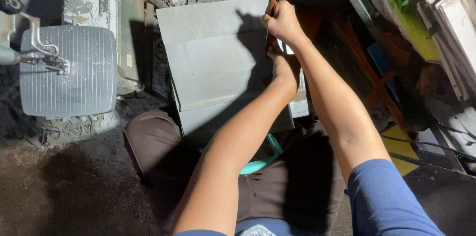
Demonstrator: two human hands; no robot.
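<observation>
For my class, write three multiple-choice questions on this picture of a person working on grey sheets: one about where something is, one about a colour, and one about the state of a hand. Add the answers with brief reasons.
1. Where do both hands meet on the grey sheets?
A. At the left edge
B. At the right edge
C. At the near edge

2. What colour is the sleeve on the person's right arm?
A. Blue
B. Red
C. White

3. What is the right hand doing?
A. Lying flat and open on the sheet
B. Hanging clear of everything
C. Closed around a thin brownish tool

Answers:
1. B, since the right hand and the left hand both sit along the sheets' right edge.
2. A, since the sleeve at the lower right is blue.
3. C, since the fingers are curled round the tool, whose tip sticks out above the fist.
</observation>
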